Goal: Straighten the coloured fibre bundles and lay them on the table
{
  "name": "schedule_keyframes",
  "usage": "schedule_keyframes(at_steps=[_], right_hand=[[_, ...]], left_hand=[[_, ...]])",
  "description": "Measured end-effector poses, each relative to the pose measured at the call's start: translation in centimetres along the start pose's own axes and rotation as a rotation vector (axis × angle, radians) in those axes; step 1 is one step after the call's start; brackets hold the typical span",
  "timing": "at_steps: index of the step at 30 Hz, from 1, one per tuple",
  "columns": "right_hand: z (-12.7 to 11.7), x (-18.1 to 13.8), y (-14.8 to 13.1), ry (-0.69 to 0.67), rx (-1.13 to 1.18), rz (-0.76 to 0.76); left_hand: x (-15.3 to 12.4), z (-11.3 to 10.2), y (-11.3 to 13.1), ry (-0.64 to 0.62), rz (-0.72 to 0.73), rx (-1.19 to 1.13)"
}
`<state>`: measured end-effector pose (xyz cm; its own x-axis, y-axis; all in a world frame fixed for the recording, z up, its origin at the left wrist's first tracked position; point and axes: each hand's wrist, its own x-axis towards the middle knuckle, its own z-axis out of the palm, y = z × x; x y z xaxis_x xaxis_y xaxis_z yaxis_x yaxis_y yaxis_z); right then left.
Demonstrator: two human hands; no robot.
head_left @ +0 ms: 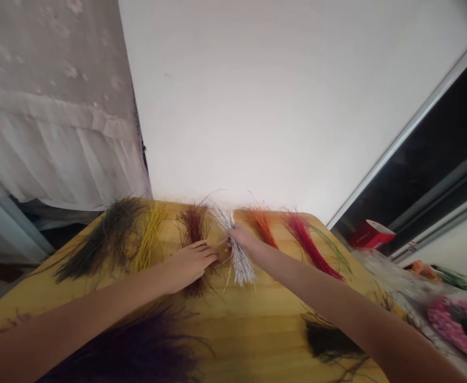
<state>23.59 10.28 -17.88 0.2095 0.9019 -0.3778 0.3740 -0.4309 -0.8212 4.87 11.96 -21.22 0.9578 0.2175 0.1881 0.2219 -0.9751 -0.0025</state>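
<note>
Right hand (244, 239) closed on white bundle (238, 260), left hand (191, 263) just beside

The bundle lies on the wooden table (217, 324), long axis running away from the person, far end tilted left. The right hand, fingers curled, grips it near the middle and is the nearer hand. The left hand, fingers loosely extended, holds nothing visible, its fingertips just short of the strands, above the dark red bundle (195, 226)

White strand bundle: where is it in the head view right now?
The white strand bundle lies near the far edge of the wooden table in the head view, touched by the right hand, between the dark red bundle and the orange bundle.
</note>
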Motion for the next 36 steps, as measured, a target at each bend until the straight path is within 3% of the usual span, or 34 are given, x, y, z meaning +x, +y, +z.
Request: schedule_keyframes(at_steps=[11, 22, 29, 36], right_hand=[[-4.2, -2.2, -5.2, -0.059, 0.343, -0.079], [-7.2, -3.1, -8.6, -0.130, 0.556, -0.178], [-9.4, -3.8, -10.2, -0.214, 0.618, -0.260], [-11.3, -6.5, -10.7, -0.259, 0.695, -0.362]], left_hand=[[-0.8, 2.6, -0.2, -0.045, -0.049, 0.044], [-1.4, 1.1, 1.1, -0.010, -0.101, 0.027], [-1.4, 1.7, 1.0, 0.009, -0.107, 0.006], [-1.6, 1.7, 1.0, 0.022, -0.103, -0.006]])
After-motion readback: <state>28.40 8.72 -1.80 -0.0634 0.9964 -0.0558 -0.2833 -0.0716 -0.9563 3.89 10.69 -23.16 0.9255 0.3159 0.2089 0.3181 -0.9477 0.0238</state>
